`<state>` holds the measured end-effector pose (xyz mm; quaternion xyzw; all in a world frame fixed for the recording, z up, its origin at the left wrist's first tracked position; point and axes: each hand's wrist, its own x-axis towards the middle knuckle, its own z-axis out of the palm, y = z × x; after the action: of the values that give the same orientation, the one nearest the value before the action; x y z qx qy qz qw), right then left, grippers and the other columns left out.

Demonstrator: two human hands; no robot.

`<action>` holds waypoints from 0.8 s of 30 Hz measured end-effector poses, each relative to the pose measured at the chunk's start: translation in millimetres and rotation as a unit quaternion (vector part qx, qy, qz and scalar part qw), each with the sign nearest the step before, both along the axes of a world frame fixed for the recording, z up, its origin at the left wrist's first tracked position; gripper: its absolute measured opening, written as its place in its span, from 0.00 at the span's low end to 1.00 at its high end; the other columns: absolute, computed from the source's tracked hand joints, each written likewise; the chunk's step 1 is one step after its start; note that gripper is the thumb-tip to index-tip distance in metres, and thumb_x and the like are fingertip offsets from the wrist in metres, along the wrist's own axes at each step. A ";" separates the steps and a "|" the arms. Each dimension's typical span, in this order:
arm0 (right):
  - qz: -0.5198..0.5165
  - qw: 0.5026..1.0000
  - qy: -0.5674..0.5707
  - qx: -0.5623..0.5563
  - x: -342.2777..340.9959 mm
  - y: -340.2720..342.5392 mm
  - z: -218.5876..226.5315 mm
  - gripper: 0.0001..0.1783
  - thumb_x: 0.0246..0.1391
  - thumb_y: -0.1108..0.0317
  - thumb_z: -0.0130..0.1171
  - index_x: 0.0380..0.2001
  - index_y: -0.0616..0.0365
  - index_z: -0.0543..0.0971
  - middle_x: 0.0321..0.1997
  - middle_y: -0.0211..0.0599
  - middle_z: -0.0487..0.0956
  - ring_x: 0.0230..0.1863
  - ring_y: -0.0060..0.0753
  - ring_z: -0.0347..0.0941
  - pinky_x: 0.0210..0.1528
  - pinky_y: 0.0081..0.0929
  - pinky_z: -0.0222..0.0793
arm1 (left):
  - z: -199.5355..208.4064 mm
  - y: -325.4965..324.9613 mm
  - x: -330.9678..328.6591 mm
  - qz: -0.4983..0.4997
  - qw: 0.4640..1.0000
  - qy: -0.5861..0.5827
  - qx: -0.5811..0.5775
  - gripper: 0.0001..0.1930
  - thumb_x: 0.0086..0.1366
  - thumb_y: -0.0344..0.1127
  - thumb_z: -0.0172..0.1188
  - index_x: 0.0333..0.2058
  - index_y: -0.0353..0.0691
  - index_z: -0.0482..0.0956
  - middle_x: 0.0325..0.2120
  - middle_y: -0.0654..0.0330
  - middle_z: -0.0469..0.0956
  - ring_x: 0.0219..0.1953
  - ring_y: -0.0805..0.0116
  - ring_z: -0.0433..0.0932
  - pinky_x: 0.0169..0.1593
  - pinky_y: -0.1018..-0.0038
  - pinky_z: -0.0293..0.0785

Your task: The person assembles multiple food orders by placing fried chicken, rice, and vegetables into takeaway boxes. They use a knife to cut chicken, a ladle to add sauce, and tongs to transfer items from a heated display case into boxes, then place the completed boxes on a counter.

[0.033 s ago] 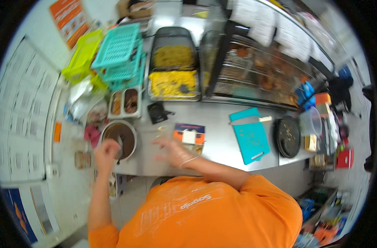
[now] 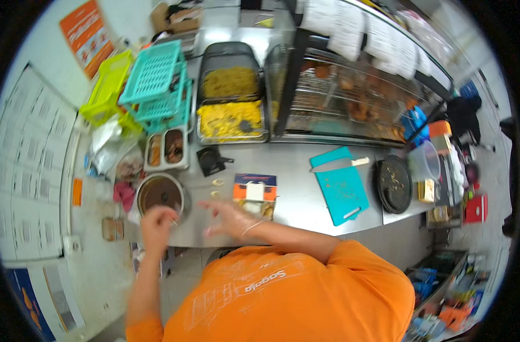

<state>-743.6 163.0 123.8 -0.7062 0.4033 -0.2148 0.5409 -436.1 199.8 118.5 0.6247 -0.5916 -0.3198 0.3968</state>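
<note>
My left hand (image 2: 156, 226) hovers at the near rim of a round metal pot (image 2: 160, 192) of dark brown sauce. Its fingers are curled, and whether they hold anything is unclear. My right hand (image 2: 230, 219), in a thin clear glove, is blurred with its fingers spread, holding nothing. It is above the steel counter's (image 2: 297, 188) front edge, just in front of an open orange-and-blue food box (image 2: 255, 192). Two small pale pieces (image 2: 216, 188) lie on the counter between the pot and the box.
A teal cutting board (image 2: 342, 188) with a knife (image 2: 338, 165) lies to the right, beside a round black pan (image 2: 393, 184) and a clear jug (image 2: 424, 161). Behind are trays of yellow food (image 2: 230, 119), two sauce tubs (image 2: 165, 149), teal baskets (image 2: 156, 85) and a glass display case (image 2: 351, 97).
</note>
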 end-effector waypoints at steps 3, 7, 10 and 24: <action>0.054 0.994 -0.025 0.094 -2.0 20.3 19.0 0.21 0.61 0.63 0.78 0.53 0.60 0.85 0.45 0.39 0.88 0.45 0.36 0.84 0.52 0.38 0.82 | 31.4 44.4 -100.6 -0.010 0.987 0.109 0.114 0.08 0.70 0.22 0.69 0.46 0.37 0.87 0.36 0.63 0.87 0.39 0.73 0.85 0.43 0.74 0.79; -0.129 0.943 -0.209 0.225 -28.8 25.6 14.0 0.04 0.67 0.75 0.69 0.43 0.61 0.84 0.37 0.32 0.86 0.36 0.24 0.80 0.41 0.26 0.78 | 23.1 53.4 -171.8 0.073 0.942 0.321 0.062 0.10 0.73 0.29 0.72 0.50 0.37 0.85 0.41 0.63 0.87 0.43 0.74 0.84 0.45 0.74 0.80; -0.251 0.897 -0.284 0.227 -57.4 34.0 2.9 0.02 0.68 0.76 0.68 0.40 0.59 0.84 0.34 0.31 0.85 0.32 0.21 0.78 0.35 0.23 0.76 | 16.6 64.0 -200.0 0.083 0.879 0.405 0.238 0.10 0.77 0.35 0.71 0.50 0.38 0.86 0.41 0.63 0.86 0.44 0.74 0.83 0.46 0.74 0.80; -0.409 0.871 -0.048 -0.268 -109.1 63.1 17.2 0.13 0.62 0.72 0.74 0.47 0.62 0.85 0.35 0.39 0.85 0.33 0.39 0.83 0.41 0.34 0.81 | 11.6 83.4 -246.9 0.063 0.940 0.291 0.167 0.08 0.76 0.34 0.71 0.45 0.35 0.87 0.33 0.67 0.83 0.32 0.79 0.75 0.36 0.78 0.71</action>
<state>-852.7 226.1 140.9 -0.5850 0.5566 -0.5498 0.2136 -683.0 283.1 130.0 0.5979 -0.3474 -0.5563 0.4607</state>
